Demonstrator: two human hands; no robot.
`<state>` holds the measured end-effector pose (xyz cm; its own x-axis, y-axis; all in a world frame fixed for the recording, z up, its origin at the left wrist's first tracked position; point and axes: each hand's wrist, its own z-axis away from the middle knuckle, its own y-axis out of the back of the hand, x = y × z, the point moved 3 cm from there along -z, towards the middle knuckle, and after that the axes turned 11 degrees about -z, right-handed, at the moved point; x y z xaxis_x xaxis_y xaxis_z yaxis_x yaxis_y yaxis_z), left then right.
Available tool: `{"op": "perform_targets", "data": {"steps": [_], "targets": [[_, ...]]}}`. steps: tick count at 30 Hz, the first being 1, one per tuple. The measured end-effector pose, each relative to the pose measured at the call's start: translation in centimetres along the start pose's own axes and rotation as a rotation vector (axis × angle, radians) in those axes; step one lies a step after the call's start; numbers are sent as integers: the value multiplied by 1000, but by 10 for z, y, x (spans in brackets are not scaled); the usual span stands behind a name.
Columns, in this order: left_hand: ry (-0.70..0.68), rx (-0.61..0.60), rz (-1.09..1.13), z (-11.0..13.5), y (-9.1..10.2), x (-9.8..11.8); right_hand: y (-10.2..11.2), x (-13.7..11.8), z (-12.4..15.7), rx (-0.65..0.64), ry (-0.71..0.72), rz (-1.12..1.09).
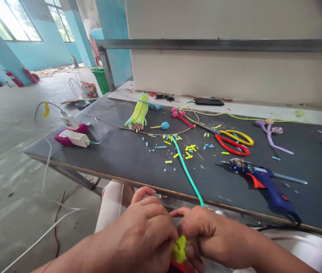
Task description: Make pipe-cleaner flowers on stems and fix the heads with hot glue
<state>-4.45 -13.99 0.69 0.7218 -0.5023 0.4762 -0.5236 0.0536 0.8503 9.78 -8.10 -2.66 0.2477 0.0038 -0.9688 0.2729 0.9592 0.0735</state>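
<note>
Both hands meet at the bottom middle, in front of the table's edge. My left hand [149, 231] has its fingers curled in and pressed toward the right one. My right hand [206, 235] is closed too, fingertips against the same spot. Between them shows a small bunched yellow-green cord piece [180, 250], mostly covered by the fingers. Something red [182, 267] peeks out under it. Just beyond the hands, a turquoise cord [187, 172] runs along the tabletop to the edge near my right hand.
On the dark table [115, 151] lie scissors [231, 140], a blue glue gun [266, 182], cut cord bits [189, 151], a cord bundle [138, 112], pink-tipped [182, 115] and purple [270, 132] cord pieces, and a phone [209, 102]. A white power adapter [77, 138] stands left, cables trailing off the edge.
</note>
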Motion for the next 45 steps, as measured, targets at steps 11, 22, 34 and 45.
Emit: {"op": "perform_targets", "data": {"steps": [11,22,34,45], "targets": [[-14,-180,106,-2,4,-6,0,-1,1,-17,2,-5],[-46,-67,38,3,-13,-10,-3,4,2,-78,-41,62],[-59,-397,137,-10,3,-9,-6,5,-2,-152,-40,-58],[12,-332,133,-7,-9,-11,-5,13,0,-135,-105,-205]]}}
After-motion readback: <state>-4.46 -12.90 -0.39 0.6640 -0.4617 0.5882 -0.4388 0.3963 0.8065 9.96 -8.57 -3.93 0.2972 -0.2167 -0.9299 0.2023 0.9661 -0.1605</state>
